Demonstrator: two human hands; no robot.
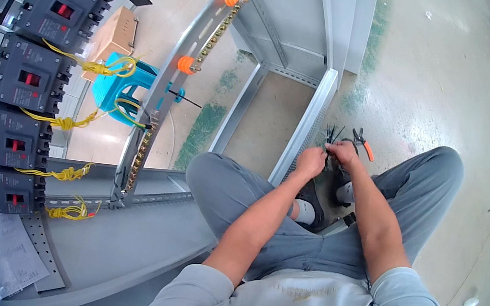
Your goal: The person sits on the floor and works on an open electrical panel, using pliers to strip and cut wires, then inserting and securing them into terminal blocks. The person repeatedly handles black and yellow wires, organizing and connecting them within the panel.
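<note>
My left hand (311, 162) and my right hand (341, 152) meet above my shoes, fingers pinched closed close together. A bundle of thin black strips (331, 133), which look like cable ties, sticks out just beyond the fingertips. My right hand appears to grip the bundle; what lies between the left fingers is too small to make out. Just right of my right hand, a pair of cutting pliers (365, 146) with orange handles rests near my shoe.
The grey metal cabinet frame (306, 131) runs along my left. Black circuit breakers (29, 75) with tied yellow wires (101, 67) line the far left. A busbar with brass screws (215, 33) and orange insulators spans the frame. Behind it stand a turquoise stool (113, 87) and a cardboard box (119, 32).
</note>
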